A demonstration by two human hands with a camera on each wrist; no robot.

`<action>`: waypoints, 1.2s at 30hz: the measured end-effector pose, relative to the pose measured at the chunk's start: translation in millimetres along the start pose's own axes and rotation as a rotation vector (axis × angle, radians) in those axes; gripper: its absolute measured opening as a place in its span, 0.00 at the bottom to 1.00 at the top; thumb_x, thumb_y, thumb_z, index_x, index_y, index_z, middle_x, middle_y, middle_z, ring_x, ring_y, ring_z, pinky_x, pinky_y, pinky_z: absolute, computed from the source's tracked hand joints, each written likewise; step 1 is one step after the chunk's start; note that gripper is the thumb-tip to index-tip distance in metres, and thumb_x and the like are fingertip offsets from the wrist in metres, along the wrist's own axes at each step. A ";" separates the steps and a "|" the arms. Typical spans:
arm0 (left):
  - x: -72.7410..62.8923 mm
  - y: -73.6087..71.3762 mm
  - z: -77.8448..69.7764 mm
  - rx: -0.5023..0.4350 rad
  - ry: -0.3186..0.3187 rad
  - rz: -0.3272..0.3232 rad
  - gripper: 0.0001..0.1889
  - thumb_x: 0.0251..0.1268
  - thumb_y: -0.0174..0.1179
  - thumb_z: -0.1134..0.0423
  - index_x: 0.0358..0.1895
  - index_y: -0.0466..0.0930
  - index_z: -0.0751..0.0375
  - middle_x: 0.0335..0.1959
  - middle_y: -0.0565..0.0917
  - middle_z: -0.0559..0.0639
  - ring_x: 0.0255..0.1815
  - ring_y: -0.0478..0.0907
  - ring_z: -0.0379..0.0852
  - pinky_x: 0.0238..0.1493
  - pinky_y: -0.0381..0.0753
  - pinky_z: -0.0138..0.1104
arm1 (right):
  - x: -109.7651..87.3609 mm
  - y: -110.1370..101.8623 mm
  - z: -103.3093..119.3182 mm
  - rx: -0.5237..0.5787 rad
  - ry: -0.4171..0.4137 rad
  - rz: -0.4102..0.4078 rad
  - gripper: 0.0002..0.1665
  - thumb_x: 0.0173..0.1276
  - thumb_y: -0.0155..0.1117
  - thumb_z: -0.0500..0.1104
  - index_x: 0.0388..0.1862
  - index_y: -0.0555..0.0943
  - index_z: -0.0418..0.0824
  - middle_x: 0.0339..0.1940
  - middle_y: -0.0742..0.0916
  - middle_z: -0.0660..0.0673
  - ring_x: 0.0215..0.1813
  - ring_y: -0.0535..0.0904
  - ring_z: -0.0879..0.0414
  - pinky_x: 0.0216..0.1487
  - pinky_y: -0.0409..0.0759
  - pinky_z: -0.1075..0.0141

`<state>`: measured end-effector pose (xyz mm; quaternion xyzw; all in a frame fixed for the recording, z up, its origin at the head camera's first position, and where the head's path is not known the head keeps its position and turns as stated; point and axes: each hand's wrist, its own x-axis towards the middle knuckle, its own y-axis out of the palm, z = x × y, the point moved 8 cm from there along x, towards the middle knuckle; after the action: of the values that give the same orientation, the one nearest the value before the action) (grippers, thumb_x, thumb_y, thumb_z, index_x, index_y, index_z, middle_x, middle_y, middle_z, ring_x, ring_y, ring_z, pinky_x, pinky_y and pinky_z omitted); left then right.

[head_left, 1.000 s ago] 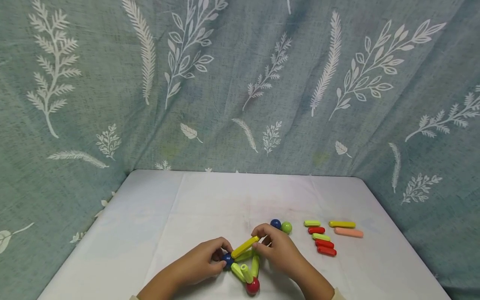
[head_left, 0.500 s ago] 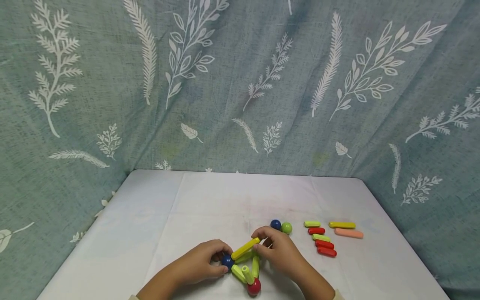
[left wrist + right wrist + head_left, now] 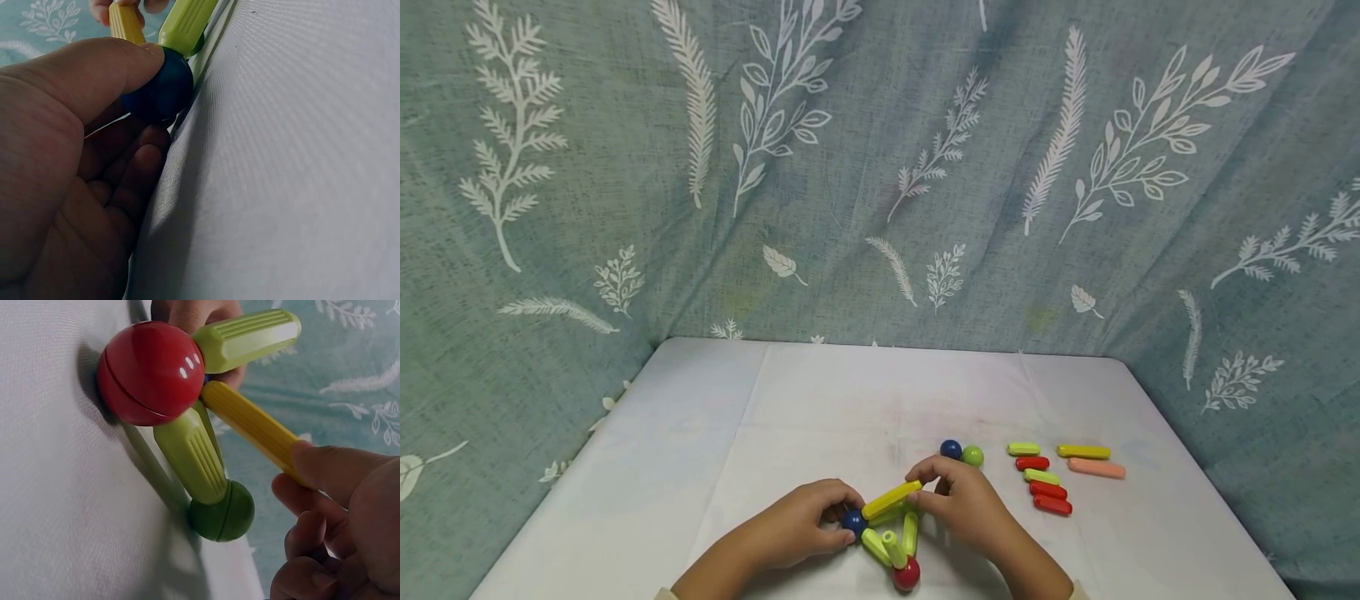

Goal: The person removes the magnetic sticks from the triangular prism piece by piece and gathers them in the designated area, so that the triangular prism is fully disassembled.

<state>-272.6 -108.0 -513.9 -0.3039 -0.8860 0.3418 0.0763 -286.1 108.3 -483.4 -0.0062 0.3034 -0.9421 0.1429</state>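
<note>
My left hand (image 3: pixel 805 523) pinches a blue ball (image 3: pixel 853 523) between thumb and fingers, low over the table. Thumb and fingertips of my right hand (image 3: pixel 961 502) hold the upper end of a yellow stick (image 3: pixel 891 499); its lower end meets the blue ball and it slants up to the right. Lime-green sticks link the blue ball, a red ball (image 3: pixel 907 574) and a green ball (image 3: pixel 222 512) in a triangle. From the red ball another lime-green stick (image 3: pixel 250 341) points upward. In the head view my right hand hides the green ball.
Beyond my right hand lie a loose blue ball (image 3: pixel 951 449) and a light green ball (image 3: pixel 973 456). Farther right are short lime-green and red sticks (image 3: pixel 1048 490), a longer yellow stick (image 3: pixel 1083 452) and a peach stick (image 3: pixel 1097 468). A patterned curtain (image 3: pixel 880 183) surrounds the white-covered table (image 3: pixel 820 400).
My right hand has come down slightly, lowering the raised end of the yellow stick. My left hand stays on the blue ball almost unmoved.
</note>
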 end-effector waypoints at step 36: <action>-1.2 0.0 0.1 0.015 0.005 0.004 0.16 0.68 0.71 0.47 0.55 0.82 0.42 0.47 0.80 0.30 0.46 0.77 0.30 0.53 0.80 0.33 | -15.6 -72.1 -41.9 0.105 0.116 -0.178 0.12 0.65 0.78 0.43 0.47 0.88 0.51 0.43 0.88 0.51 0.35 0.76 0.51 0.32 0.78 0.66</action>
<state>-271.7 -108.8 -513.9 -0.3062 -0.8825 0.3479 0.0801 -294.5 192.3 -475.1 0.0289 0.2595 -0.9644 0.0410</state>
